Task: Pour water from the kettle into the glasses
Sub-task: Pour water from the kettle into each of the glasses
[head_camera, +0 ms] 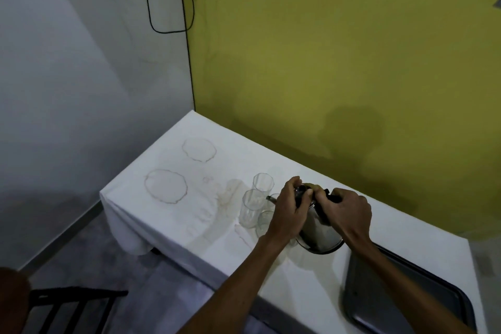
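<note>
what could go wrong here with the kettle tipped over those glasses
1. The glasses stand bunched close together under the spout, and the left hand reaches over them; a nudge could topple one.
2. The left hand hides part of the nearest glasses, so the stream may miss a rim and wet the already stained tablecloth.
3. The kettle is tilted steeply while the right hand grips the handle; a surge could overfill.

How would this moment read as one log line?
pouring | right hand on kettle handle | left hand on lid | spout over glasses
</note>
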Motion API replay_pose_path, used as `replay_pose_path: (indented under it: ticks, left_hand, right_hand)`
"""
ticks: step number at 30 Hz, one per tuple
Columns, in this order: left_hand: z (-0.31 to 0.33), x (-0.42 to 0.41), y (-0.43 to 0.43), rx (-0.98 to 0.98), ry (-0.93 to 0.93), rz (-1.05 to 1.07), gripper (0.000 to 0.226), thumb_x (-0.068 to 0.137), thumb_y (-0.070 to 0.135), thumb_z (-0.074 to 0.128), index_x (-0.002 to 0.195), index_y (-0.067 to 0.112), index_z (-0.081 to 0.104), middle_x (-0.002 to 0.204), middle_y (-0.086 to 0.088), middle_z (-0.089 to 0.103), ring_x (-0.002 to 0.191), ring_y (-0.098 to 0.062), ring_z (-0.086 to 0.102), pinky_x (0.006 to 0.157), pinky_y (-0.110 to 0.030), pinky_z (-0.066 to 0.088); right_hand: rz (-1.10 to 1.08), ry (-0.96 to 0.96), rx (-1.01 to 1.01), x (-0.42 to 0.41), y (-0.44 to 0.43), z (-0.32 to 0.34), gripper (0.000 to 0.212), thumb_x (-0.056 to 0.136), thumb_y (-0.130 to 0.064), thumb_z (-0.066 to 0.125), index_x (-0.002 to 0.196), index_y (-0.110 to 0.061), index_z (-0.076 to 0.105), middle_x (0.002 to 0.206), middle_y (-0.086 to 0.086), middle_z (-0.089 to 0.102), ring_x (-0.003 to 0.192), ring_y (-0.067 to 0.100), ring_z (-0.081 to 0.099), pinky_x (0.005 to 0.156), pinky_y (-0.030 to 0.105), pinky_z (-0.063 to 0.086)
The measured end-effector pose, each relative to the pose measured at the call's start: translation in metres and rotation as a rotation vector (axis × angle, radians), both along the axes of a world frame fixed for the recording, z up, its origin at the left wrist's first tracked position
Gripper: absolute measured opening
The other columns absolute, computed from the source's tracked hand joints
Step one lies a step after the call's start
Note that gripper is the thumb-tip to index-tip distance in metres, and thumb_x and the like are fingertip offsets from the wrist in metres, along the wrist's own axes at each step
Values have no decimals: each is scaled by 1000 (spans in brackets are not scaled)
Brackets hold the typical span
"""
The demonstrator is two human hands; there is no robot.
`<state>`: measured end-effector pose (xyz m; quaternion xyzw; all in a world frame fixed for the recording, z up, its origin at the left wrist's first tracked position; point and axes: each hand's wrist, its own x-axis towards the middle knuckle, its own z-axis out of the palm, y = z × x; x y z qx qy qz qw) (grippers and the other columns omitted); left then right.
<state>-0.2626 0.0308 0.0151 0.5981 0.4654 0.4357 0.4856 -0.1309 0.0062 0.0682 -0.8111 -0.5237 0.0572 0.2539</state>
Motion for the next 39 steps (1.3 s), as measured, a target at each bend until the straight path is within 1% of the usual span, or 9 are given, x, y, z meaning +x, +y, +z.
replay_pose_path:
  ticks: [4,6,8,10,16,21,24,28,39]
  left_hand:
    - [-3,3,-10,-51,-4,24,63,104,41,49,156,14,27,155,-3,42,139,-8,40,113,-23,35]
    - [-5,5,-14,-52,-15,61,71,102,51,46,158,17,21,159,-3,38,144,-12,37,117,-29,35]
    - [-7,6,-19,-34,-27,90,80,97,67,41,159,22,18,157,-3,40,144,-14,39,117,-34,38]
    - [-8,8,-23,-19,-29,105,83,94,72,40,158,25,18,153,-2,45,141,-13,43,114,-34,41]
    - [-12,9,-25,-1,-17,141,83,95,70,43,157,20,20,153,-5,45,140,-14,44,114,-36,40]
    - [-22,12,-26,7,33,153,75,99,64,45,155,18,25,157,-7,40,147,-21,35,118,-45,33]
    - [-21,12,-27,0,34,159,78,98,64,43,155,15,25,156,-5,40,147,-18,35,118,-43,34]
    - [-17,12,-26,7,-2,142,66,102,54,48,151,14,31,148,-3,47,139,-17,44,113,-43,39]
    - [-8,10,-27,39,-55,162,50,103,42,51,144,16,39,138,-1,53,130,-15,51,107,-42,44]
  right_hand:
    - [9,-10,3,-1,0,4,65,89,-55,64,47,-9,45,40,3,46,48,26,52,55,30,35]
    - [14,-9,-1,-2,1,3,65,90,-54,65,49,-5,50,42,4,49,49,24,53,56,30,37]
    - [2,6,-10,-3,2,3,66,89,-57,62,53,-2,53,44,7,52,51,27,55,58,34,43]
    - [-4,14,-14,-3,3,4,68,87,-61,58,55,-2,53,45,8,54,53,30,57,60,38,47]
    - [17,-4,-29,-2,7,1,71,85,-67,52,56,-3,58,47,7,59,54,28,60,65,38,51]
    - [21,-2,-27,-2,9,0,77,80,-75,43,56,-3,60,48,7,60,55,28,62,67,39,54]
    - [29,3,-25,-1,9,-1,79,79,-76,41,57,-3,61,48,7,60,55,28,61,67,40,54]
    - [24,6,-28,-2,10,1,80,77,-76,42,57,-2,61,49,10,61,57,31,62,67,40,52]
    - [67,-10,-23,2,15,1,75,78,-73,48,54,-2,57,45,9,57,53,31,60,61,43,53]
